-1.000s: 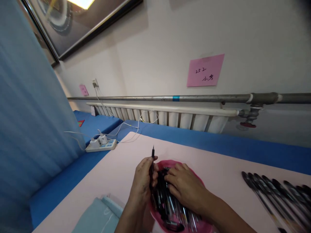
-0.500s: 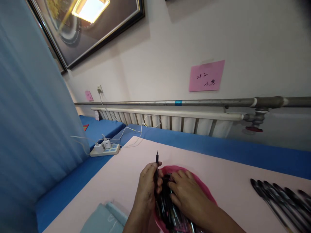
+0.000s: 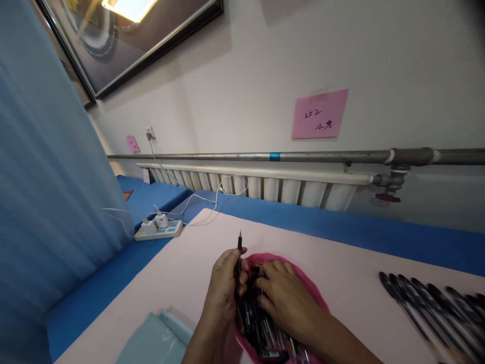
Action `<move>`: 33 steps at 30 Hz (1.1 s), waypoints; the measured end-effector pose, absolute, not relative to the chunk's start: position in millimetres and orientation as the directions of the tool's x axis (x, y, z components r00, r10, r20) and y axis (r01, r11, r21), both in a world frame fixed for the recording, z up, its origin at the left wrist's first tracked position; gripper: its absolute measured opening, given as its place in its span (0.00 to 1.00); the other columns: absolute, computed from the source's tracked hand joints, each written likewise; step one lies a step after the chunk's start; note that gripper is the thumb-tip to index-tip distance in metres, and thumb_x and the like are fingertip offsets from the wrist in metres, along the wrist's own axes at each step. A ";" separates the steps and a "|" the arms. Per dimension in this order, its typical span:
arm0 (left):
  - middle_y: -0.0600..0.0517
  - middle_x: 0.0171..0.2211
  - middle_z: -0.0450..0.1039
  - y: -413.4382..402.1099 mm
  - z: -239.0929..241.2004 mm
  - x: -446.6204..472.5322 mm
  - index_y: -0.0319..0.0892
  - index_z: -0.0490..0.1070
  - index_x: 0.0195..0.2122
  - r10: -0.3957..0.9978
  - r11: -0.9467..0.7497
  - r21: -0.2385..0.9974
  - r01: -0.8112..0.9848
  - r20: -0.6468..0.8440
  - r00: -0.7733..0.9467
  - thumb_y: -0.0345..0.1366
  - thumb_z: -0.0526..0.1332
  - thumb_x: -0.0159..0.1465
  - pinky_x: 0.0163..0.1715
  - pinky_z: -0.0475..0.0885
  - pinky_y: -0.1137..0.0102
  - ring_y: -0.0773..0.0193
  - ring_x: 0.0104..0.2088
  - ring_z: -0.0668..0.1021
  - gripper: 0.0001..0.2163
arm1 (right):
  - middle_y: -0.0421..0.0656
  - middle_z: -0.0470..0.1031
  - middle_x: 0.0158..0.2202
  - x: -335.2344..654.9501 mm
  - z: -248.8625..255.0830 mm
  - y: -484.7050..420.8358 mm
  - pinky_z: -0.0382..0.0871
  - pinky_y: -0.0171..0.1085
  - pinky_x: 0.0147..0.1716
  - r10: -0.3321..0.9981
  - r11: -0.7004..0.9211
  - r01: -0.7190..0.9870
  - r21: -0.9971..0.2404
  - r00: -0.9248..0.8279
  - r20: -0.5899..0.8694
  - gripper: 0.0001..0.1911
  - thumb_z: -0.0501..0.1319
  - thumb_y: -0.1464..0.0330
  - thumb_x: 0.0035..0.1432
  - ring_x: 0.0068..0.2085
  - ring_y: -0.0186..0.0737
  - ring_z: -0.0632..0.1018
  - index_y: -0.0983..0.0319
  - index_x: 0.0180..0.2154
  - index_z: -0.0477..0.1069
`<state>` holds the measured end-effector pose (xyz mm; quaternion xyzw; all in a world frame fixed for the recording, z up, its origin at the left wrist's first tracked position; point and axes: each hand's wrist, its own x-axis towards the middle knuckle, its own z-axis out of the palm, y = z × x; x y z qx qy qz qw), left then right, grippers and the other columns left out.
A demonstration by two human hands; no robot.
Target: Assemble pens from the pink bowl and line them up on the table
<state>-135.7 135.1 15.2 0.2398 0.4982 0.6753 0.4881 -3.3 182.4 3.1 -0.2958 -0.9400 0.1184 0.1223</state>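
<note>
Upright in my left hand is a dark pen, its pointed tip up and the fingers closed around its barrel. Beside it stands a pink basket filled with many pens, mostly black and clear. My right hand reaches over the basket from the right. Its bent fingers touch the pens, with thumb and forefinger apart. The fingertips are partly hidden among the pens, and I see nothing held in them.
Several black-ended, long-handled items lie in a row on the pink sheet at right. A folded pale-blue cloth lies at front left. A power strip with white chargers and cables stands behind, before a radiator.
The view has shifted slightly, so the scene sits a little higher and further left. My left hand still holds the pen, and my right hand remains among the pens in the basket.
</note>
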 end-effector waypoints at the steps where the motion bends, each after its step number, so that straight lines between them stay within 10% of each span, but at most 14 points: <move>1: 0.58 0.19 0.66 135.0 15.4 -135.5 0.36 0.69 0.38 0.898 -0.027 0.905 -0.424 -0.164 -0.408 0.46 0.60 0.54 0.10 0.50 0.80 0.77 0.13 0.60 0.18 | 0.45 0.71 0.36 -3.2 3.3 182.1 0.58 0.46 0.40 0.584 0.797 0.526 -0.296 -0.797 0.154 0.05 0.60 0.70 0.53 0.40 0.47 0.68 0.59 0.31 0.75; 24: 0.58 0.19 0.66 135.3 16.5 -134.5 0.37 0.69 0.37 0.901 -0.006 0.901 -0.433 -0.183 -0.393 0.46 0.62 0.53 0.11 0.49 0.79 0.77 0.13 0.60 0.18 | 0.44 0.72 0.38 -9.4 6.3 177.6 0.57 0.46 0.43 0.567 0.800 0.489 -0.347 -0.806 0.172 0.08 0.58 0.74 0.53 0.42 0.47 0.69 0.58 0.31 0.74; 28: 0.58 0.19 0.65 134.9 15.9 -135.4 0.37 0.69 0.37 0.916 0.008 0.891 -0.453 -0.188 -0.354 0.46 0.62 0.53 0.11 0.47 0.79 0.78 0.12 0.58 0.17 | 0.41 0.72 0.33 -3.9 16.2 184.9 0.60 0.44 0.42 0.641 0.727 0.425 -0.539 -0.703 0.310 0.06 0.56 0.74 0.53 0.39 0.43 0.70 0.60 0.28 0.70; 33: 0.59 0.15 0.62 133.2 15.2 -125.6 0.38 0.67 0.28 0.944 0.076 0.893 -0.443 -0.208 -0.257 0.46 0.61 0.55 0.11 0.46 0.79 0.79 0.12 0.56 0.14 | 0.36 0.68 0.24 3.8 27.9 199.0 0.65 0.36 0.29 0.891 0.269 0.119 -0.956 -0.408 0.200 0.03 0.58 0.68 0.51 0.28 0.37 0.71 0.59 0.26 0.65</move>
